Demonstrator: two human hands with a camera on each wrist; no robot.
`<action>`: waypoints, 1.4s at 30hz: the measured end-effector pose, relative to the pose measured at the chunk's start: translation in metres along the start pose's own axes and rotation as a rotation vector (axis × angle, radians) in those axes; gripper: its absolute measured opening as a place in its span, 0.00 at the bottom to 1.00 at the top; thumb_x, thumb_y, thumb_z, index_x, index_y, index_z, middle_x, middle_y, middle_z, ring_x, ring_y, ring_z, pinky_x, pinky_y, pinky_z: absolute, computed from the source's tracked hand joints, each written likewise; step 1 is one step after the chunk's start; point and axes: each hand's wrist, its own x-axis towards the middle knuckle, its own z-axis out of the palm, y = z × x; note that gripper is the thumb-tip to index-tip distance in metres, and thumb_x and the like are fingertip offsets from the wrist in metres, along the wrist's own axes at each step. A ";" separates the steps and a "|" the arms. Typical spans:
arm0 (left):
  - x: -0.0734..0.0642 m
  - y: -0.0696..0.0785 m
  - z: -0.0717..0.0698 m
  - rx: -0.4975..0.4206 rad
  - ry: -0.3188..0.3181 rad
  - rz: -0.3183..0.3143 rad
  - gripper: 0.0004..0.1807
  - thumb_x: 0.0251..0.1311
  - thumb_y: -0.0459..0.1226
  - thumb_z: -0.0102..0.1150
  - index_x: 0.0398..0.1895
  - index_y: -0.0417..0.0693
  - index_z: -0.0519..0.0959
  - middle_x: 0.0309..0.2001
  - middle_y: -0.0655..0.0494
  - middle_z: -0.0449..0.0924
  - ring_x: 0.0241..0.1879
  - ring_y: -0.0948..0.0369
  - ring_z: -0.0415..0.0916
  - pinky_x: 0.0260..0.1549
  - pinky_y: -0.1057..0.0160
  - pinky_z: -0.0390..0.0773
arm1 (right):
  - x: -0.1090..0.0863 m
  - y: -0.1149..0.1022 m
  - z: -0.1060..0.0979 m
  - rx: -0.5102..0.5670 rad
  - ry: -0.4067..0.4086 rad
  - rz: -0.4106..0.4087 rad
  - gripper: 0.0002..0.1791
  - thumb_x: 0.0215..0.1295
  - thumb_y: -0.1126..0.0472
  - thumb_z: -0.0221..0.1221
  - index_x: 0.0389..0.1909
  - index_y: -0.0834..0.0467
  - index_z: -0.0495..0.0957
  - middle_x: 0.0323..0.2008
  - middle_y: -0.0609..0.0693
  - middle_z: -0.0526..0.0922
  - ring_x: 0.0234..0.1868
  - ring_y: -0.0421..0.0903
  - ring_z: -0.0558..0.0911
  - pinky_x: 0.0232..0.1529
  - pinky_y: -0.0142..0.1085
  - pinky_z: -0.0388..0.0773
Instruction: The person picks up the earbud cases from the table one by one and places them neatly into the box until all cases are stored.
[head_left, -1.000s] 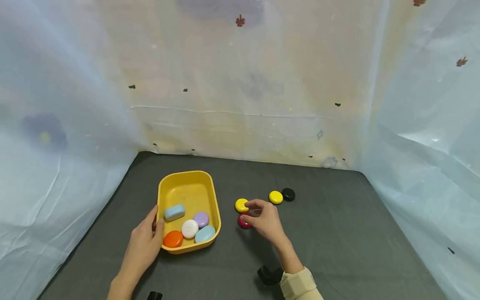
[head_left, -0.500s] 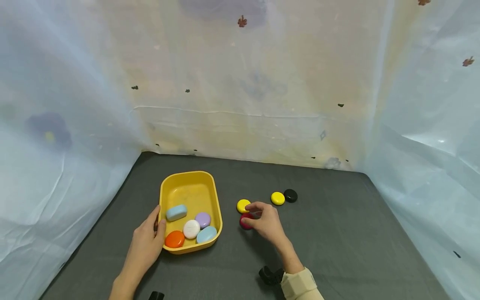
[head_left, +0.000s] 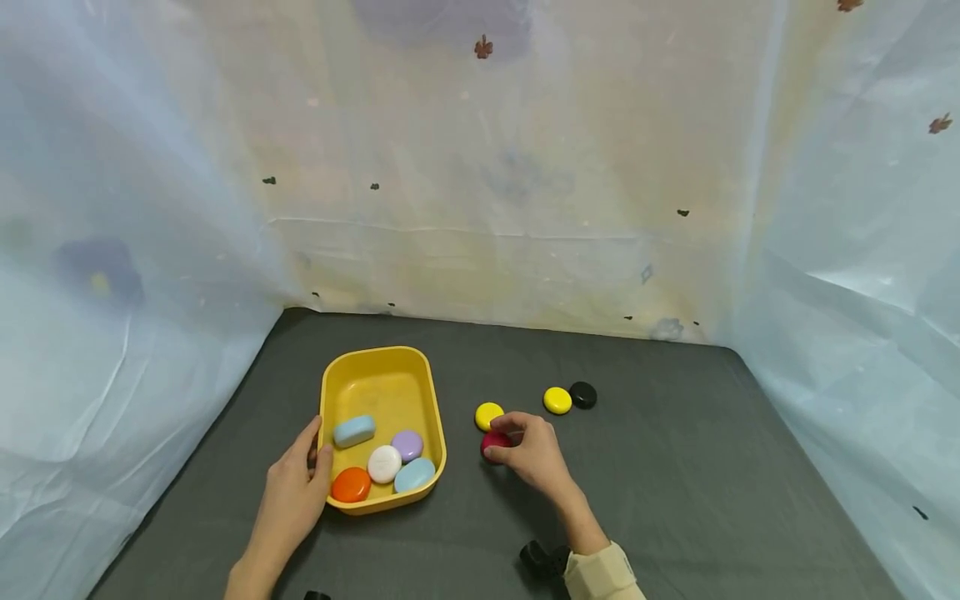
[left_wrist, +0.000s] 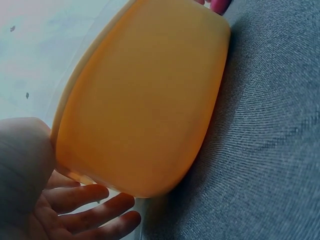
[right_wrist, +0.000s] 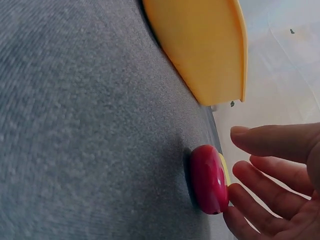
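Observation:
A yellow tray (head_left: 386, 392) stands at the left of the dark cloth, with several smooth, pebble-like pieces inside. My left hand (head_left: 288, 500) holds its near left corner, thumb at the rim and fingers along the outer wall. To the right of the tray, my right hand (head_left: 536, 454) is spread around a glossy dark red rounded piece (right_wrist: 208, 180) resting on the cloth. In the right wrist view, the thumb is apart from that piece while a fingertip touches or nearly touches it. Directly behind it lies a yellow piece (head_left: 488, 416), partly hidden in the right wrist view.
Further right, another yellow piece (head_left: 557, 401) lies beside a black one (head_left: 582, 395). The tray bears orange (head_left: 350, 484), white (head_left: 385, 464), purple (head_left: 407, 446) and two light blue pieces (head_left: 354, 431). Pale plastic sheeting (head_left: 480, 167) walls the back and sides.
My right thumb has slid slightly toward me and down at the near side of the dark red piece, so more of it shows. The left hand and tray keep their places.

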 end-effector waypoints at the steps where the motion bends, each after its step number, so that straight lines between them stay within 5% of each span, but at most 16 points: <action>1: 0.000 0.000 0.000 -0.001 0.002 0.001 0.29 0.76 0.39 0.44 0.75 0.36 0.56 0.66 0.32 0.64 0.59 0.41 0.69 0.52 0.40 0.73 | 0.000 0.000 0.000 -0.001 0.002 0.000 0.18 0.53 0.64 0.74 0.45 0.61 0.83 0.43 0.52 0.84 0.38 0.49 0.83 0.42 0.42 0.81; 21: 0.001 0.000 -0.004 0.011 0.002 -0.009 0.30 0.77 0.40 0.44 0.76 0.37 0.55 0.66 0.32 0.64 0.59 0.42 0.70 0.51 0.41 0.75 | 0.005 0.004 0.004 -0.016 -0.153 -0.004 0.28 0.43 0.68 0.78 0.49 0.63 0.81 0.43 0.51 0.83 0.40 0.47 0.80 0.47 0.46 0.78; 42: -0.001 0.000 -0.002 -0.002 -0.011 -0.021 0.31 0.77 0.43 0.43 0.76 0.39 0.55 0.67 0.34 0.65 0.57 0.46 0.71 0.51 0.43 0.76 | 0.009 0.005 -0.004 -0.060 -0.132 -0.041 0.26 0.44 0.65 0.78 0.48 0.63 0.84 0.45 0.52 0.83 0.39 0.46 0.79 0.41 0.40 0.79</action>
